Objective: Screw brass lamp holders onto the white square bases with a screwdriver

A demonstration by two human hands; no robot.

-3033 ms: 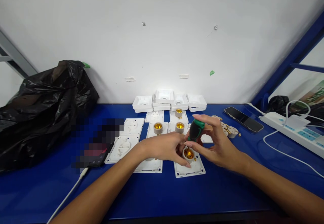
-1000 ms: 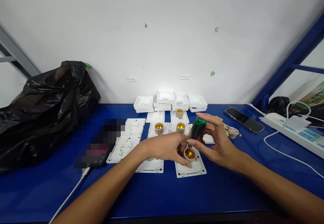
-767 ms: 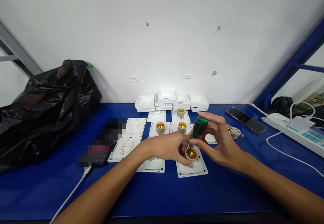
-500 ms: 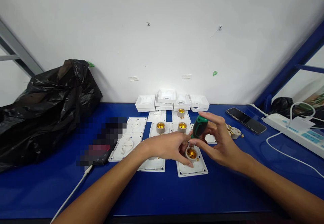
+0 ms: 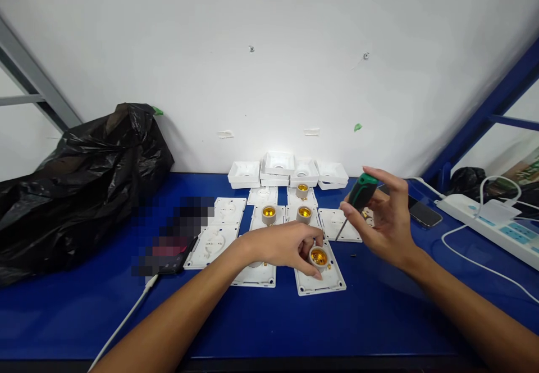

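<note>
My right hand (image 5: 389, 221) grips a screwdriver (image 5: 362, 191) by its green and black handle, the thin shaft slanting down to the left. The tip is off to the right of the lamp socket (image 5: 319, 257), apart from it. Around that brass-lined socket curl the fingers of my left hand (image 5: 290, 246), thumb in front and fingertips behind. The socket sits on a square white base plate (image 5: 324, 286) lying on the blue table. A small dark screw (image 5: 352, 255) lies on the table below the screwdriver.
More white plates (image 5: 225, 213), some with sockets (image 5: 268, 213), spread behind and left of my hands. White square covers (image 5: 280, 162) stand stacked by the wall. A phone (image 5: 423, 213) and a power strip (image 5: 509, 230) are right; a black plastic bag (image 5: 96, 165) is left.
My right hand has lifted the screwdriver out of the socket and moved right and up with it. A small screw now shows on the table. My left hand stays at the socket.
</note>
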